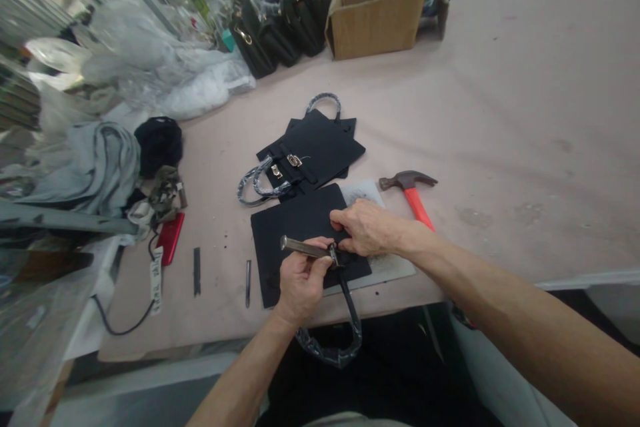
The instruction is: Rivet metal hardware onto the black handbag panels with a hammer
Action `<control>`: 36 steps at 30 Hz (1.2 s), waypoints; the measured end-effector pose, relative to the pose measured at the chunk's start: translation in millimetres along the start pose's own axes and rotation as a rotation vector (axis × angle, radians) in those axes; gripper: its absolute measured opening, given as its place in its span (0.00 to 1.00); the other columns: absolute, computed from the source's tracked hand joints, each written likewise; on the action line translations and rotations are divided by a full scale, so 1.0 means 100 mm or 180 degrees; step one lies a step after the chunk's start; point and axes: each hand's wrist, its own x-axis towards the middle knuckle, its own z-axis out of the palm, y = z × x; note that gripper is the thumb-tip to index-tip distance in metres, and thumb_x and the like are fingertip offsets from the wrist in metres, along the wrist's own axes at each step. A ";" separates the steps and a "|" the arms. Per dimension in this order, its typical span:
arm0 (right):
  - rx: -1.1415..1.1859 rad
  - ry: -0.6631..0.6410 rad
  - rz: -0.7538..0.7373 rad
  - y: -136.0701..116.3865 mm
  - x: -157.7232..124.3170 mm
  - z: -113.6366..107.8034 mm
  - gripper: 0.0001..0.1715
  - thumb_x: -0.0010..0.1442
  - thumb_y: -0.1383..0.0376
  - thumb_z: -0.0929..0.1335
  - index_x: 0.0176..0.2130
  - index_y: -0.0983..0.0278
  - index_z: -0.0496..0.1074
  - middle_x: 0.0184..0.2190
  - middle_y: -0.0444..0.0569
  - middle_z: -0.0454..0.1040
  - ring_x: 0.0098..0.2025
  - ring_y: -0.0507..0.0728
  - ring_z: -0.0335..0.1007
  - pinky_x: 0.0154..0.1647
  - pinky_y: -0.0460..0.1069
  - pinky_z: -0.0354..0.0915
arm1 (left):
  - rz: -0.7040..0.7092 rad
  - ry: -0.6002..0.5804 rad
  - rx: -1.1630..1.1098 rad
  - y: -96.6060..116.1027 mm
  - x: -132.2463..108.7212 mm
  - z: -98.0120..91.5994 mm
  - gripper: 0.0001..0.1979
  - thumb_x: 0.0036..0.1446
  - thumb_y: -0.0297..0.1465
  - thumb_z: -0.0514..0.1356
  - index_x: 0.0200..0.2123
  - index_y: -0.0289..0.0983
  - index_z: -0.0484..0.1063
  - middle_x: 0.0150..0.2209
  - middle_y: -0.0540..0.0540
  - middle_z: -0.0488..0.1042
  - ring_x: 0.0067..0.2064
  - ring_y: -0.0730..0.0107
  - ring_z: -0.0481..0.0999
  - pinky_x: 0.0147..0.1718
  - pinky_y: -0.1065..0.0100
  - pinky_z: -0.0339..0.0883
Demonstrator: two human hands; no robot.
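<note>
My left hand (301, 282) is closed around a metal punch (300, 247), a rod that slants over a black bag panel (290, 233). My right hand (367, 227) bends its fingers in a pinch at the panel, close to the punch's lower end; what lies between the fingertips is hidden. From there a bag handle (356, 320) wrapped in clear film hangs over the table's front edge. Under the panel is a pale board (400, 270). A claw hammer (415, 197) with an orange handle lies just beyond my right forearm.
More black panels (325, 147) with wrapped handles and gold clasps are stacked behind. On the left lie a thin metal rod (248, 283), a dark flat strip (197, 270) and a red phone-like object (171, 238). A cardboard box (377, 20) and black handbags (277, 30) stand at the back.
</note>
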 end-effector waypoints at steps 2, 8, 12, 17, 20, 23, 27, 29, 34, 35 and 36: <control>-0.0061 -0.0117 0.0042 -0.02 0.04 -0.05 0.18 0.54 0.57 0.71 0.43 0.62 0.72 0.29 0.49 0.77 0.31 0.59 0.72 0.29 0.49 0.49 | 0.0025 0.0027 0.0003 0.00 0.00 0.01 0.04 0.63 0.27 0.61 0.41 0.35 0.75 0.45 0.42 0.79 0.45 0.65 0.82 0.45 0.68 0.78; -0.0279 -0.0664 0.0185 -0.13 0.18 -0.23 0.18 0.52 0.57 0.71 0.40 0.64 0.75 0.33 0.54 0.79 0.35 0.62 0.75 0.26 0.49 0.51 | 0.0280 0.0012 0.0130 0.02 0.00 0.02 0.04 0.62 0.28 0.63 0.41 0.35 0.74 0.44 0.40 0.80 0.45 0.62 0.82 0.43 0.65 0.79; -0.0358 -0.0671 0.0066 -0.12 0.18 -0.25 0.19 0.54 0.56 0.70 0.43 0.65 0.75 0.33 0.55 0.79 0.35 0.62 0.75 0.27 0.50 0.52 | 0.0402 -0.0044 0.0239 0.00 -0.02 0.03 0.04 0.63 0.28 0.62 0.42 0.35 0.74 0.45 0.40 0.79 0.46 0.61 0.81 0.44 0.63 0.79; -0.0326 -0.0575 -0.0038 -0.07 0.14 -0.20 0.19 0.55 0.55 0.70 0.43 0.65 0.74 0.32 0.54 0.79 0.32 0.59 0.74 0.27 0.49 0.52 | 0.0524 -0.0167 0.0347 -0.04 -0.03 0.01 0.06 0.62 0.26 0.62 0.43 0.36 0.74 0.47 0.40 0.78 0.48 0.61 0.80 0.47 0.61 0.77; -0.0410 -0.0611 -0.0101 -0.09 0.12 -0.20 0.20 0.57 0.55 0.70 0.46 0.66 0.73 0.32 0.54 0.79 0.32 0.60 0.74 0.27 0.49 0.51 | 0.0553 -0.0195 0.0400 -0.04 -0.02 0.01 0.05 0.63 0.26 0.62 0.42 0.36 0.74 0.47 0.40 0.77 0.49 0.61 0.79 0.48 0.60 0.77; -0.0461 -0.0634 -0.0096 -0.11 0.10 -0.22 0.22 0.59 0.56 0.69 0.48 0.67 0.73 0.33 0.55 0.79 0.33 0.60 0.74 0.28 0.49 0.52 | 0.0478 -0.0195 0.0342 -0.04 -0.01 0.00 0.04 0.63 0.27 0.61 0.42 0.36 0.73 0.47 0.40 0.76 0.47 0.61 0.79 0.45 0.61 0.78; -0.0325 -0.0563 -0.0060 -0.11 0.10 -0.21 0.20 0.56 0.57 0.70 0.46 0.66 0.74 0.33 0.55 0.78 0.34 0.61 0.75 0.28 0.49 0.53 | 0.0493 -0.0222 0.0411 -0.04 -0.02 0.00 0.04 0.64 0.28 0.61 0.42 0.36 0.73 0.46 0.40 0.76 0.48 0.61 0.79 0.46 0.61 0.77; -0.0268 -0.0559 -0.0013 -0.10 0.12 -0.21 0.19 0.54 0.58 0.70 0.43 0.66 0.74 0.32 0.54 0.78 0.33 0.60 0.75 0.28 0.49 0.53 | 0.0518 -0.0223 0.0431 -0.04 -0.02 0.01 0.04 0.63 0.27 0.61 0.42 0.36 0.74 0.46 0.40 0.76 0.48 0.61 0.79 0.48 0.59 0.77; -0.0184 -0.0655 0.0111 -0.08 0.16 -0.21 0.17 0.50 0.60 0.72 0.41 0.64 0.75 0.32 0.53 0.78 0.33 0.60 0.74 0.28 0.49 0.53 | 0.0759 -0.0266 0.0512 -0.03 0.00 0.02 0.06 0.62 0.25 0.62 0.43 0.37 0.74 0.46 0.41 0.76 0.48 0.61 0.78 0.48 0.58 0.76; -0.0160 -0.0651 0.0112 -0.07 0.16 -0.20 0.17 0.50 0.60 0.72 0.40 0.64 0.75 0.32 0.52 0.78 0.33 0.59 0.74 0.28 0.49 0.53 | 0.0784 -0.0264 0.0535 -0.02 0.01 0.02 0.06 0.62 0.25 0.62 0.43 0.37 0.73 0.46 0.41 0.76 0.48 0.61 0.78 0.48 0.58 0.76; -0.0136 -0.0618 0.0106 -0.06 0.16 -0.19 0.16 0.51 0.59 0.71 0.40 0.64 0.75 0.31 0.52 0.78 0.33 0.59 0.73 0.28 0.49 0.53 | 0.0802 -0.0258 0.0548 -0.02 0.01 0.02 0.07 0.62 0.25 0.62 0.44 0.37 0.73 0.46 0.41 0.76 0.48 0.61 0.78 0.48 0.58 0.76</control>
